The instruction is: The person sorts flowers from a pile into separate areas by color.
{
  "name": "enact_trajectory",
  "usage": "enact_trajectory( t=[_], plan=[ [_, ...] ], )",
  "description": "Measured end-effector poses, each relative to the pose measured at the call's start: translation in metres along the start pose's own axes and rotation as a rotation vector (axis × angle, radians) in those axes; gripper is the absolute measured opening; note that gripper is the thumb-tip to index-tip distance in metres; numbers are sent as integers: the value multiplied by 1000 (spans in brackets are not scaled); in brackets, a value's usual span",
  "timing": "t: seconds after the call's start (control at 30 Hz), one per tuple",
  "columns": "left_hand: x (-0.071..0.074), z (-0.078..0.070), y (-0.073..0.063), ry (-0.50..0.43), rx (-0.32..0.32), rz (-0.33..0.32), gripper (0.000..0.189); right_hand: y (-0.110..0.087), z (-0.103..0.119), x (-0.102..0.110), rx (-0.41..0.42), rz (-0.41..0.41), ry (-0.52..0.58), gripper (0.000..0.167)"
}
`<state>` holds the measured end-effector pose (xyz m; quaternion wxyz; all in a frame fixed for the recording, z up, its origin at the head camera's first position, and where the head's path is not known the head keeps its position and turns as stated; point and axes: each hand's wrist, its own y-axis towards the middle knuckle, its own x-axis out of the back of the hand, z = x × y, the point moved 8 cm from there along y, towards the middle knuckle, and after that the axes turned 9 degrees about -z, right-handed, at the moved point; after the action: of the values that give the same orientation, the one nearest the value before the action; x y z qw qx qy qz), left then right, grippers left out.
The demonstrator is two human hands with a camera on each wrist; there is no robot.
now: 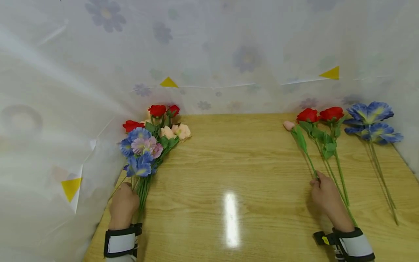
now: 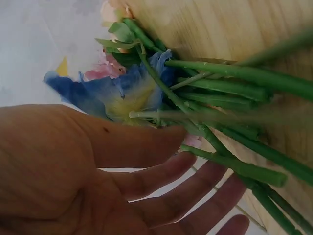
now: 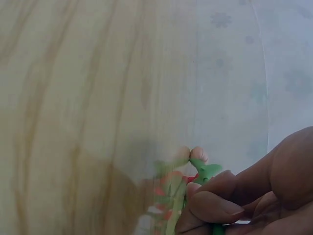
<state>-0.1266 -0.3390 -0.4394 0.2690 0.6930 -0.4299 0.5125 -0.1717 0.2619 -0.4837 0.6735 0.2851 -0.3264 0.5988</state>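
In the head view, the left hand is low on the left of the wooden table, back up and wrist band toward the near edge, its fingers reaching forward to the stems of a mixed bouquet of red, peach, pink and blue blooms. The right hand stretches forward from the near right side, angled inward, thumb and forefinger pinching the stem of a pink tulip. The tulip points away from the person, its bud leaning left, just beside two red roses that lie on the table. Two blue flowers lie farther right.

In the left wrist view, the left hand's thumb extends along the top and the fingers are spread and loosely bent, with gaps between them, right at the green stems; whether they press on any stem I cannot tell.

In the right wrist view, the right hand comes in from the lower right with thumb and forefinger tips closed together, the tulip's leaf and bud showing just past them. The red blooms beyond are partly hidden and blurred.
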Motion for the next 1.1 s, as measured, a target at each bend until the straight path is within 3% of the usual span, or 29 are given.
enact_trajectory(
  t=[0.1, 0.2, 0.37, 0.47, 0.57, 0.73, 0.83, 1.0, 1.1],
  plan=[
    [-4, 2, 0, -16, 11, 5, 40, 2, 0, 1, 31, -26, -21, 46],
    [-3, 0, -1, -30, 1, -39, 36, 3, 0, 0, 60, -45, -37, 46],
    [-1, -12, -4, -14, -84, -84, 32, 2, 5, -2, 111, -88, -44, 46],
    [0, -15, -5, -12, -109, -85, 34, 0, 7, -4, 103, -71, -30, 49],
    [-3, -14, -4, -47, -94, -39, 32, -2, 7, -8, 59, -18, -16, 53],
    [-13, -18, -5, -114, -102, 129, 28, -4, 9, -12, 16, 36, 18, 55],
    [-17, -21, -7, -153, -90, 167, 28, -5, 10, -13, 21, 37, 24, 55],
    [-11, -21, -7, -271, -51, 75, 28, -6, 12, -14, 31, 21, 16, 54],
    [-4, -21, -5, -315, -66, -23, 31, -7, 12, -15, 21, 27, 20, 56]
  ],
)
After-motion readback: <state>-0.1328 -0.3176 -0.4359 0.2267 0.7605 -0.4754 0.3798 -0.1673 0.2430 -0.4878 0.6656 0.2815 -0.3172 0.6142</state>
